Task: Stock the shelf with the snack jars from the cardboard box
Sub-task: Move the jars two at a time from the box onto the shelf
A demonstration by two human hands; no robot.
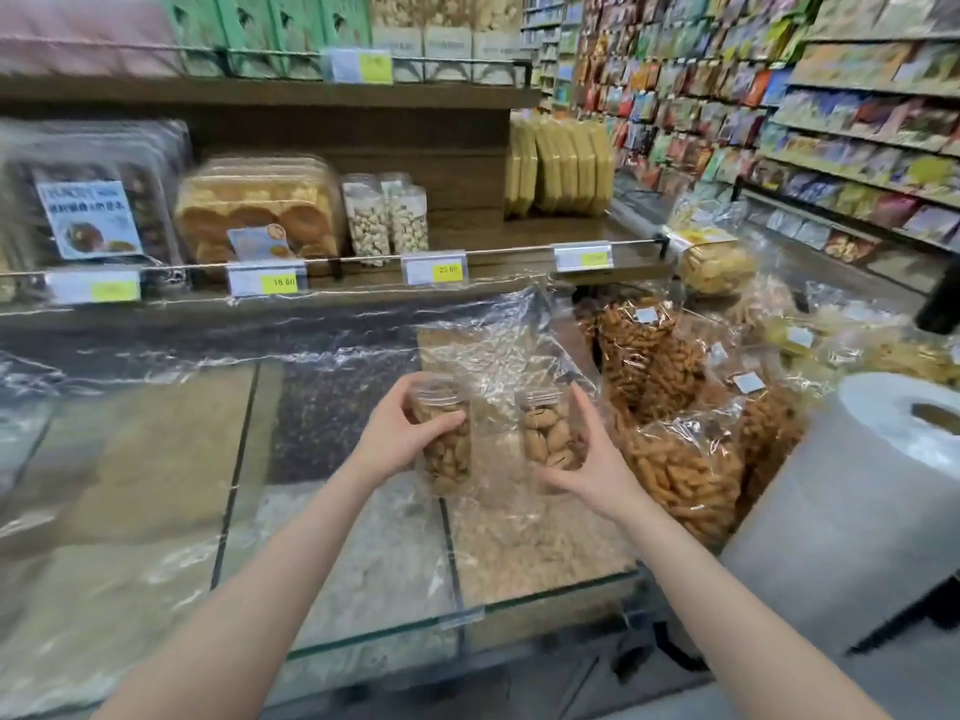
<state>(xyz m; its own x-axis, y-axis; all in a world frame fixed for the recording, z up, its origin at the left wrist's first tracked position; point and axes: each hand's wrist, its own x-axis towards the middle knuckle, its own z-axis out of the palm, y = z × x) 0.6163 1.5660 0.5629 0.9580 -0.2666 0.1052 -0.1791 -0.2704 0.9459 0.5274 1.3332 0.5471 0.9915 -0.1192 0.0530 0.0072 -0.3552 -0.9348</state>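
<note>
Two bare forearms reach up from the bottom edge of the frame toward its centre, over a glass-topped bin counter covered with clear plastic sheeting. At centre, the left hand grips a clear snack jar full of brown nuts, thumb curled across its front and fingers wrapped round the lid end; the jar stands roughly upright, just right of the palm. Beside it, a little to the right, the right hand holds a second jar of the same nuts, fingers running up its right side and thumb stretched under its base. Both jars sit between the two hands, near each other but apart, hovering over the crinkled plastic.

Above them, across the middle of the frame, runs a dark wooden shelf with yellow price tags along its rail. Its left part carries boxed pastries and two jars of pale nuts; its right part is bare up to a row of yellow packets. Bags of orange twisted snacks pile at centre right, and a large roll of plastic bags sits at the right edge.
</note>
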